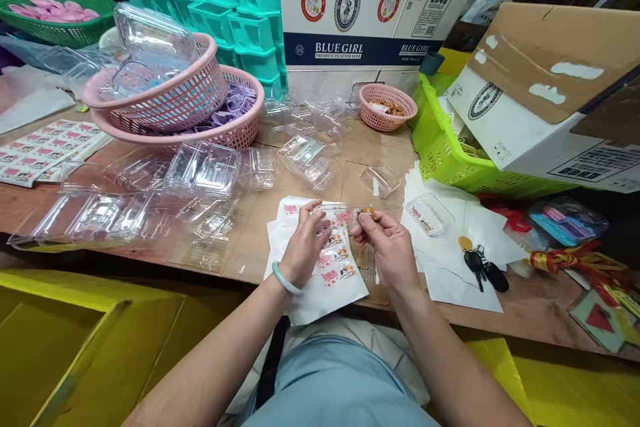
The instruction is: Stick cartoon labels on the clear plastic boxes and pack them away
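Observation:
My left hand [301, 248], with a pale green bangle at the wrist, curls around the left end of a clear plastic box [333, 209]. At the box's right end, my right hand [387, 240] pinches with thumb and forefinger, beside a small orange cat print [367, 211]. Whether that print is stuck on the box or held apart, I cannot tell. Under both hands lies a white sticker sheet [327, 303] with rows of pink lettering and cat pictures. A clear box with a sticker on it [429, 215] rests to the right on white paper.
Clear plastic boxes [205, 170] pile up at left. Behind them, one pink basket [155, 107] leans inside another holding purple pieces. A small pink basket [387, 117], a lime green crate [440, 140] and cartons [345, 13] stand at the back. Keys [483, 270] lie right.

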Demonstrator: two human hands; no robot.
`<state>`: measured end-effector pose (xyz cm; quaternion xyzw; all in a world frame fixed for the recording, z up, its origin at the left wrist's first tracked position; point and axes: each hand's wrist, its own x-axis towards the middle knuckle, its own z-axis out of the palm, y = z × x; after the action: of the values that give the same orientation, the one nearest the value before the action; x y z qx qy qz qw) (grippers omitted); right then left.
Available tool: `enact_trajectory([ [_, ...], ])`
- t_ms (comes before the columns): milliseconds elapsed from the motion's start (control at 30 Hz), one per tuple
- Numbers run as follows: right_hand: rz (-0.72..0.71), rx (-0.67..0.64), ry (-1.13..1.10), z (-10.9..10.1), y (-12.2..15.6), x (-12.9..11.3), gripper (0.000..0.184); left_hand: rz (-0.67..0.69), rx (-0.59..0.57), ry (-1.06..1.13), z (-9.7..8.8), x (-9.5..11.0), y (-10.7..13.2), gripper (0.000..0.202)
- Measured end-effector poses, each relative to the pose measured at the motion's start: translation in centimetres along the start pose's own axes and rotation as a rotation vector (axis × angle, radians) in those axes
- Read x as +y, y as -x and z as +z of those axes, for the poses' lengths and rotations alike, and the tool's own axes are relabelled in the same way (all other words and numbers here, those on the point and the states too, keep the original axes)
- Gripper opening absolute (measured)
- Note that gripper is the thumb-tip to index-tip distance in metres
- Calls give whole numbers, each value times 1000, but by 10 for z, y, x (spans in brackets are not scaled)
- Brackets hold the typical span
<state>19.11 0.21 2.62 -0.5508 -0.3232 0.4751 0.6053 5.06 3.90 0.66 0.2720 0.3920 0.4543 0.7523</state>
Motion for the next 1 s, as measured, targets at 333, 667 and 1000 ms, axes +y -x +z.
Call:
enact_trajectory([
  [333, 32, 73, -79, 20, 10, 9, 25, 7, -70, 97, -2, -3, 5, 28],
  [667, 21, 87, -57, 18, 8, 14, 25, 13, -88, 128, -3, -5, 3, 27],
  [1000, -2, 119, -2, 20, 6, 14, 28, 2, -62, 107, -1, -3, 4, 29],
])
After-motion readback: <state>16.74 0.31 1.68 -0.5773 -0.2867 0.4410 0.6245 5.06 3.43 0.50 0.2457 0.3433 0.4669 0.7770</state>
